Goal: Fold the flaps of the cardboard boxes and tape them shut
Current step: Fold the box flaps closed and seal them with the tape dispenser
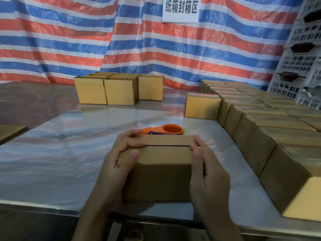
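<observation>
- box (161, 171) sits at the near edge of the counter (60, 145), top flaps (165, 153) folded flat, seam (167, 145) almost shut
- left grip (119, 162) and right grip (206, 174) each clasp one end of the box, fingers curled over the flaps
- step looks like: folding done, no tape on yet
- next: free one grip for the orange tape dispenser (166, 130) just behind the box; keep the flaps pinned while you run tape along the seam

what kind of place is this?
Likely a carton-sealing station in a warehouse or workshop: the sign reads "carton sealing area", rows of boxes stand on the table, and a tape dispenser lies behind the box held by the left hand and right hand.
</observation>
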